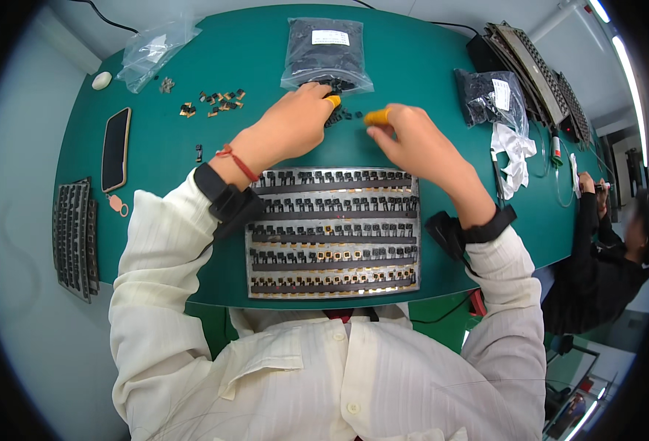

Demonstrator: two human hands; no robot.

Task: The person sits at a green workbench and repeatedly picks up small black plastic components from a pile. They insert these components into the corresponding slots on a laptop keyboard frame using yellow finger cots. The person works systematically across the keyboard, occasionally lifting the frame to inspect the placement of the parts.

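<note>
My round green tabletop [192, 147] carries everything shown. Nearest my chest lies the grey rectangular metal tray [333, 231], its five rows filled with small black clip parts. Beyond it rests a clear plastic bag of black parts [326, 51], with a second bag of black parts [490, 95] to the right and a black smartphone [115, 148] to the left. My left hand [291, 125], a red cord at its wrist, pinches at a small loose heap of black parts [345, 115] just below the first bag. My right hand [413, 140] has its grip closed on a small yellow piece [377, 116], held beside that heap.
</note>
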